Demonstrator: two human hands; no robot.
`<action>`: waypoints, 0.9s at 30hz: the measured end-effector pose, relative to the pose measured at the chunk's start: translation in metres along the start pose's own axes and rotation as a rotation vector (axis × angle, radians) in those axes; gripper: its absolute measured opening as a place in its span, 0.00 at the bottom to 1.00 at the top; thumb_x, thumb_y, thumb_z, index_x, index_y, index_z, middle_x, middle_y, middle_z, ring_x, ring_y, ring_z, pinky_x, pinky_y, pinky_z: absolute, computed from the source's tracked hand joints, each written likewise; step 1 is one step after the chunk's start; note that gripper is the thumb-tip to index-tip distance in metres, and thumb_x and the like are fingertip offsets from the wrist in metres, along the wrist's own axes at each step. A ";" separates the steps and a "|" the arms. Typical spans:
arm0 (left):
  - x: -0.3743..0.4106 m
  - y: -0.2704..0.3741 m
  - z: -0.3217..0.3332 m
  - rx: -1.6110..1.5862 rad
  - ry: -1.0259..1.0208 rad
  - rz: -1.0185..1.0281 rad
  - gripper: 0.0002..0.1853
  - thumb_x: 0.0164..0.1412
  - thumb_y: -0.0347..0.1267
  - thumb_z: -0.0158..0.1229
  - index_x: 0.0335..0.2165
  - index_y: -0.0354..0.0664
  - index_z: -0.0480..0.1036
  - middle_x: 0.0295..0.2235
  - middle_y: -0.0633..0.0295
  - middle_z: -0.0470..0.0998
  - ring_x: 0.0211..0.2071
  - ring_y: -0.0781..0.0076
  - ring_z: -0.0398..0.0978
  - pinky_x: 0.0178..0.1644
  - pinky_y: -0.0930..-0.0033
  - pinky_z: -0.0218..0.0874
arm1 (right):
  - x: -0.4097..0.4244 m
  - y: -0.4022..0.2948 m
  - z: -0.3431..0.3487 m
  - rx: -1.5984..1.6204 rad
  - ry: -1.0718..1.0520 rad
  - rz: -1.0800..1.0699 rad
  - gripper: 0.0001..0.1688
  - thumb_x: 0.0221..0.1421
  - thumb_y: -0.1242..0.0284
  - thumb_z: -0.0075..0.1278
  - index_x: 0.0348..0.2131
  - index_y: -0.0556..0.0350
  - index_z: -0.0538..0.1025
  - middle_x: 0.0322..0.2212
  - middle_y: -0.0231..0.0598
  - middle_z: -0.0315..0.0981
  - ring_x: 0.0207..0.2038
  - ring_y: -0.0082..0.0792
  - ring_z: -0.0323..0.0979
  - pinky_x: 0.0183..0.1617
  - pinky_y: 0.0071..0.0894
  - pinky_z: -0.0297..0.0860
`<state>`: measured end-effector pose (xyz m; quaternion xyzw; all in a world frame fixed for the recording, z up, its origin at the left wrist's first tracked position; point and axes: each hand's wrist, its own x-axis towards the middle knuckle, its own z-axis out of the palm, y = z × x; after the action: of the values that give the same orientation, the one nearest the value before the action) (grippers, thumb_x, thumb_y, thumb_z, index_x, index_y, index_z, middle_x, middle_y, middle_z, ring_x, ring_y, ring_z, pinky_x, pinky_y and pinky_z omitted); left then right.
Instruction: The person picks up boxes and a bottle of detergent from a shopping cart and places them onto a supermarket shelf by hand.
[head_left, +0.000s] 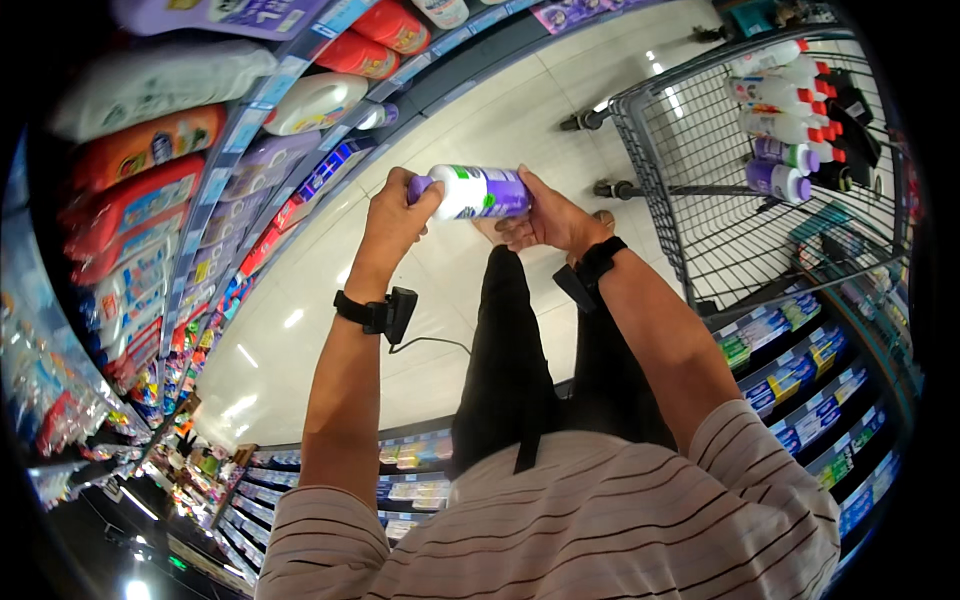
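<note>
Between my two hands lies a white and purple plastic bottle with a purple cap, held sideways above the floor. My left hand grips it around the cap end, thumb along the bottle's shoulder. At the other end, my right hand holds the base, with the palm and fingers curled under it. The bottle bears printed writing. Each wrist wears a black strap with a small black device on it.
A wire shopping cart stands to the right, with several red-capped white bottles and two purple-capped bottles in it. Shelves of detergent bottles and bags line the left. Behind me run shelves of boxed goods. The floor is tiled.
</note>
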<state>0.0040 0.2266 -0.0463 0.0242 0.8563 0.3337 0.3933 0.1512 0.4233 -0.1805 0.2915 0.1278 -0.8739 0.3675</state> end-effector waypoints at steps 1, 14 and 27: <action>0.016 -0.012 0.007 0.006 0.046 0.018 0.26 0.58 0.47 0.62 0.38 0.33 0.70 0.24 0.51 0.78 0.21 0.64 0.77 0.25 0.63 0.68 | 0.009 -0.004 0.000 -0.005 0.124 -0.033 0.43 0.64 0.35 0.31 0.43 0.59 0.69 0.30 0.50 0.74 0.29 0.41 0.77 0.35 0.40 0.76; 0.273 -0.171 0.042 0.420 0.577 0.098 0.35 0.57 0.51 0.61 0.46 0.29 0.63 0.37 0.33 0.79 0.40 0.34 0.78 0.46 0.46 0.69 | 0.070 0.056 -0.062 0.108 0.245 -0.071 0.40 0.67 0.44 0.39 0.59 0.61 0.63 0.42 0.54 0.75 0.41 0.47 0.78 0.46 0.47 0.77; 0.345 -0.197 0.047 0.569 0.702 -0.101 0.41 0.58 0.57 0.57 0.46 0.23 0.66 0.42 0.31 0.77 0.43 0.38 0.78 0.48 0.48 0.71 | 0.079 0.084 -0.069 0.197 0.156 -0.089 0.38 0.69 0.46 0.38 0.60 0.60 0.61 0.42 0.53 0.76 0.41 0.45 0.79 0.47 0.46 0.77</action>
<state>-0.1580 0.2046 -0.4109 -0.0252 0.9956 0.0532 0.0726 0.1958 0.3502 -0.2840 0.3873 0.0825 -0.8722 0.2870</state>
